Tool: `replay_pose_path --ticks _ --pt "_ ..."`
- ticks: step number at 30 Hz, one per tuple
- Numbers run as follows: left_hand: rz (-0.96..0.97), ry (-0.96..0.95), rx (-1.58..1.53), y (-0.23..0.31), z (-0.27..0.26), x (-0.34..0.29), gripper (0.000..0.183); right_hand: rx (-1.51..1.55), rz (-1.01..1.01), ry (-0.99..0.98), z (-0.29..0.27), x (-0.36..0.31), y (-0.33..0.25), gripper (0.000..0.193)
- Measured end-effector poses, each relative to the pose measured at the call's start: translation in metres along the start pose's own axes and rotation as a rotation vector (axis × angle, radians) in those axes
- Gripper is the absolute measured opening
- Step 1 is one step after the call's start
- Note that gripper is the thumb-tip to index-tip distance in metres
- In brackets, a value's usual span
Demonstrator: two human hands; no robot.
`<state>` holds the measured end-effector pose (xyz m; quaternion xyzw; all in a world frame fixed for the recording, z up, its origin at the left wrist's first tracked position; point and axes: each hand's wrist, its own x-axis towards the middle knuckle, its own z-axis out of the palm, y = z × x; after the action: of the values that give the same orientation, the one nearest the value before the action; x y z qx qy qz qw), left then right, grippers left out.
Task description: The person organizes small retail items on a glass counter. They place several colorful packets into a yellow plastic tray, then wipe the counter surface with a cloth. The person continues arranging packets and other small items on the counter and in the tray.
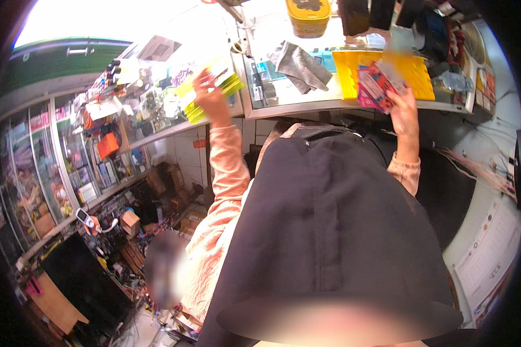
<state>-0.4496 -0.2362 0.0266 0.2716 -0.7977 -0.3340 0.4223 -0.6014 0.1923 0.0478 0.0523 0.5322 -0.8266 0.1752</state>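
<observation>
My left hand [213, 101] is raised over the left part of the glass counter, its fingers closed on some flat yellow-green packets [233, 84]. Motion smears these packets a little. On the right, my right hand [405, 111] grips a fanned bunch of red and pink cards [374, 87] by their near edge. Those cards overlap a bright yellow mat-like sheet [347, 72] with a notched edge, which lies on the counter. A grey cloth [303, 68] lies crumpled between my two hands, touching neither.
A yellow tub [308, 23] stands at the counter's far side. Glass display cabinets [43, 168] filled with goods line the left. Small boxes and clutter cover the floor area at lower left, near a card terminal [85, 218]. Cables [474, 165] hang along the right wall.
</observation>
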Motion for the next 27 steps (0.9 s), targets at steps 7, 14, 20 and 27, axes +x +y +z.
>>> replay_pose_path --ticks 7,14,20,27 --pt "0.205 -0.530 0.345 0.046 0.140 -0.050 0.059 0.190 0.185 -0.050 0.017 0.032 0.029 0.032" --pt "-0.530 -0.614 -0.392 0.060 0.127 -0.054 0.030 -0.279 -0.266 0.035 0.073 0.036 0.018 0.032" --pt "-1.005 -0.424 -1.431 0.128 0.125 -0.096 0.040 -1.203 -1.092 -0.421 0.113 0.024 0.035 0.034" --pt "-0.594 -0.380 -1.137 0.121 0.127 -0.106 0.032 -1.277 -1.294 -0.677 0.093 0.040 0.030 0.032"
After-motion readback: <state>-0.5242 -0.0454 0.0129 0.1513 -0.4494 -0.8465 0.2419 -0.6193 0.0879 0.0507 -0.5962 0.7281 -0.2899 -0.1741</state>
